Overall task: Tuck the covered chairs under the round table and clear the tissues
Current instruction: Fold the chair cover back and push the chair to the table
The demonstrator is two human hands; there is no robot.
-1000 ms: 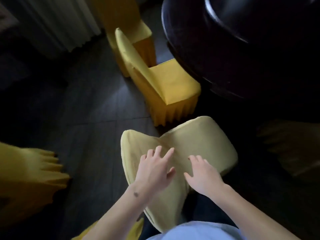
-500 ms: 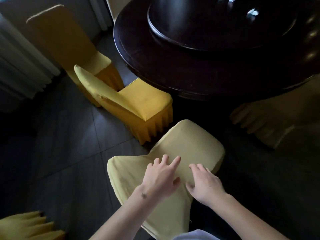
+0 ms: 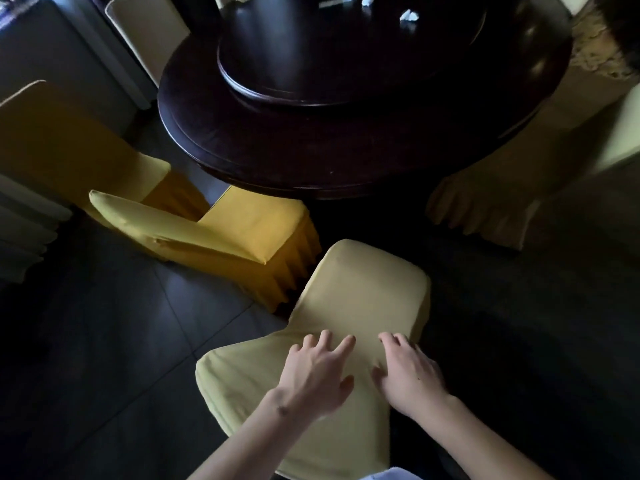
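A chair in a pale yellow cover [image 3: 363, 299] stands right in front of me, its seat pointing at the dark round table [image 3: 311, 161]. My left hand [image 3: 315, 375] and my right hand [image 3: 408, 372] lie side by side on the top of its backrest, fingers spread and pressing on the cloth. White crumpled tissues [image 3: 408, 15] lie on the raised turntable [image 3: 346, 53] at the table's far side. A second yellow-covered chair [image 3: 249, 223] stands to the left, its seat edge at the table rim.
A third covered chair [image 3: 69, 147] stands behind the second one at the left. Another pleated chair cover [image 3: 485, 199] is at the table's right side. A pale chair back [image 3: 149, 29] stands beyond the table. Dark tiled floor [image 3: 121, 341] stretches to the left.
My view has lifted and swung toward the table, bringing more of its top and the tissues into sight. Both hands stay on the backrest, and the chair sits nearer the table.
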